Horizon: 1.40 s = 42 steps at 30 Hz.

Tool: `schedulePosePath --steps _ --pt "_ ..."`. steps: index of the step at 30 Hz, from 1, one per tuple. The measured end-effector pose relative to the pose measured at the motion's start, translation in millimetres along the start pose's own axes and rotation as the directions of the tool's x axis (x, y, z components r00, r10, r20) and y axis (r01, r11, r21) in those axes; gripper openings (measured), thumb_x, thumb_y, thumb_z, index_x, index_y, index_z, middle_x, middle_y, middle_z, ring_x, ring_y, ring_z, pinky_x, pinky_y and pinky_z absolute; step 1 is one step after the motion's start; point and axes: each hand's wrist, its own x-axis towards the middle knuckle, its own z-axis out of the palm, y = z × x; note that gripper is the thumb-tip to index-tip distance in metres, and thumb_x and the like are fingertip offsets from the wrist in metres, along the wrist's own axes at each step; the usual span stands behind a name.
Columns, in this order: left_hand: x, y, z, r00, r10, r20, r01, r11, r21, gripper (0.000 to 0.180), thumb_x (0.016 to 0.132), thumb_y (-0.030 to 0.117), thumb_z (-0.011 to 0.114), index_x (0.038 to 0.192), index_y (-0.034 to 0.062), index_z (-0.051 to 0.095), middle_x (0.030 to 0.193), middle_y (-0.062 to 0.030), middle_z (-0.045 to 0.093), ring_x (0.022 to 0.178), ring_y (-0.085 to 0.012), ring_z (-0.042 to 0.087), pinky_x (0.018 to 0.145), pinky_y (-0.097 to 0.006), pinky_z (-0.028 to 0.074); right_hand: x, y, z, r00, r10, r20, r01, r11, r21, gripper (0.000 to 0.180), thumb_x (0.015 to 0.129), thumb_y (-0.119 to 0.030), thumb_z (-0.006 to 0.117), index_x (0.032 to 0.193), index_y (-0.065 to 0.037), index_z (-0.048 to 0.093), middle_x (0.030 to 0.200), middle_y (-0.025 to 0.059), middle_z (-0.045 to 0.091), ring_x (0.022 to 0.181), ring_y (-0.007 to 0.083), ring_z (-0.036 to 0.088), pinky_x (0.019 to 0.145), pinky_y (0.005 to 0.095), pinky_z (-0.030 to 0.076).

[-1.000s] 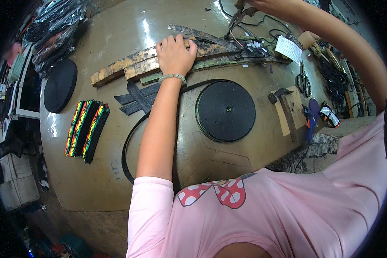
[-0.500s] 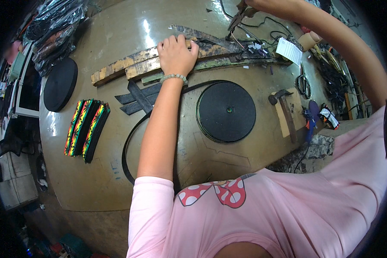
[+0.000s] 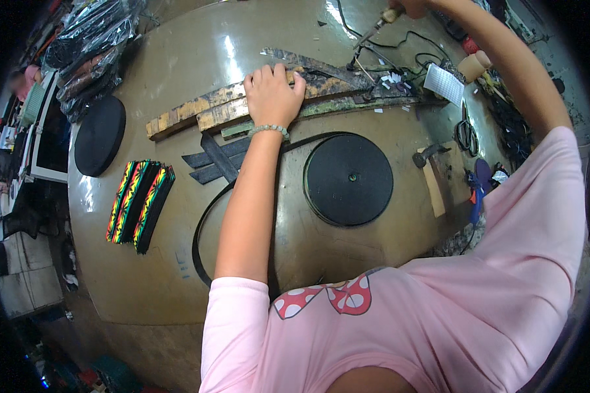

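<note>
My left hand (image 3: 273, 98) lies palm down on the worn, stained wooden bars (image 3: 219, 118), its fingers slightly apart and its thumb out to the right. Whether anything lies under the palm is hidden. At the top edge, my right hand (image 3: 414, 6) is closed round a tool with a pale handle and a thin metal shaft (image 3: 368, 34), like a soldering iron. Its shaft points down and left toward the far right end of the bars. Small white scraps (image 3: 392, 80) lie near there. Short black straps (image 3: 219, 157) lie crossed beside my left forearm.
A roll of black webbing (image 3: 349, 180) lies right of my left forearm; another roll (image 3: 100, 136) is far left. Patterned strap bundles (image 3: 137, 204) sit at left. At right are a hammer (image 3: 431, 154), scissors (image 3: 466, 136), a white card (image 3: 444, 84) and black cords (image 3: 416, 49).
My right hand has moved right, and the tool now shows more fully, its shaft tilted down-left. My left hand stays on the wooden bars. The whole view has shifted slightly.
</note>
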Motion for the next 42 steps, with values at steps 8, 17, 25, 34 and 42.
schedulePosePath --steps 8,17,25,34,42 --pt "1 1 0 0.999 0.032 -0.042 -0.032 0.999 0.011 0.03 0.08 0.034 0.053 0.087 0.0068 0.063 0.084 -0.0105 0.058 0.086 -0.0264 0.054 0.09 -0.042 0.037 -41 -35 110 0.866 0.346 -0.36 -0.17 0.882 0.438 0.033 0.066 -0.006 0.059 0.098 -0.011 0.067 0.094 0.0146 0.06 0.086 0.033 0.06 0.075 0.0419 0.049" --pt "2 4 -7 0.997 0.026 0.073 -0.03 0.998 0.053 0.035 0.084 0.036 0.05 0.096 0.0065 0.063 0.09 -0.0117 0.06 0.09 -0.0269 0.055 0.092 -0.042 0.036 -75 -79 148 0.664 0.598 -0.449 -0.363 0.783 0.506 0.028 0.069 -0.009 0.062 0.096 -0.014 0.068 0.099 0.0093 0.058 0.097 0.0271 0.056 0.078 0.0435 0.045" --pt "3 4 -8 0.992 0.037 0.119 -0.048 0.995 0.093 0.034 0.085 0.036 0.05 0.098 0.0078 0.063 0.091 -0.0106 0.061 0.091 -0.0267 0.055 0.092 -0.041 0.036 -48 -59 115 0.748 0.489 -0.449 -0.321 0.859 0.4 0.015 0.063 -0.014 0.063 0.075 -0.007 0.068 0.083 0.0146 0.065 0.083 0.0293 0.063 0.069 0.0422 0.047" --pt "1 6 -5 0.995 0.036 0.096 -0.047 0.993 0.111 0.033 0.084 0.034 0.051 0.099 0.0081 0.063 0.088 -0.0109 0.059 0.088 -0.027 0.054 0.09 -0.041 0.037 -42 -46 98 0.766 0.4 -0.504 -0.246 0.906 0.345 0.015 0.066 -0.022 0.064 0.072 -0.008 0.068 0.082 0.0108 0.066 0.084 0.0283 0.063 0.069 0.0418 0.046" --pt "1 5 -2 0.997 0.054 0.054 -0.06 0.991 0.118 0.033 0.083 0.034 0.051 0.099 0.0081 0.063 0.088 -0.0111 0.059 0.087 -0.0277 0.054 0.088 -0.041 0.037 -34 -34 78 0.849 0.323 -0.418 -0.218 0.935 0.28 0.012 0.063 -0.02 0.067 0.071 -0.011 0.069 0.08 0.0091 0.066 0.083 0.0261 0.063 0.069 0.0401 0.044"
